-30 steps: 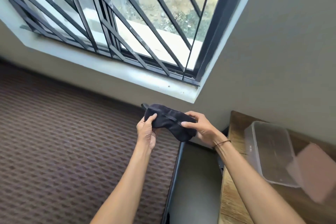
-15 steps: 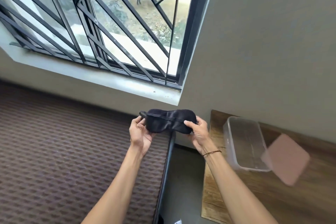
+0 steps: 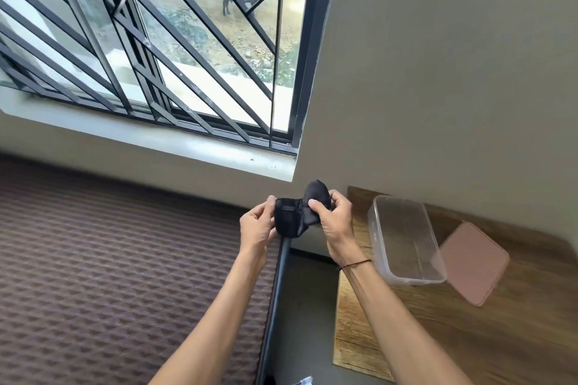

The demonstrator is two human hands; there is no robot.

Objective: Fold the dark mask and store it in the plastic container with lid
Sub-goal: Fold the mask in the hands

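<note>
Two bare forearms reach up from the bottom edge, the right one crossing the near corner of the wooden counter (image 3: 422,331). A thin dark band (image 3: 355,265) circles the right wrist. To the left of the arms lies a bed (image 3: 109,275) with a brown patterned cover, and a dark gap of floor runs between the bed and the counter.

The left hand (image 3: 257,230) pinches the left end of the mask (image 3: 292,219), thumb in front and fingers curled behind it. The right hand (image 3: 333,222) is closed on the right end, thumb pressed on the front face, fingers wrapped over the top. The mask is in the air between the two hands, above the gap beside the bed and just left of the counter's far corner. It is bent in the middle: the left half hangs flat and shows its strap, the right half is turned up so its rounded end stands above the right hand's fingers.

On the counter, right of the right hand and apart from it, sits the container (image 3: 405,236), clear, rectangular and open, with nothing in it. The pink lid (image 3: 474,261) lies just beside it on the right, one corner touching or overlapping the container's near right corner.

Beyond the hands are a pale wall and a barred window (image 3: 175,50) with a white sill. Through the glass, a dark animal stands on dusty ground.
</note>
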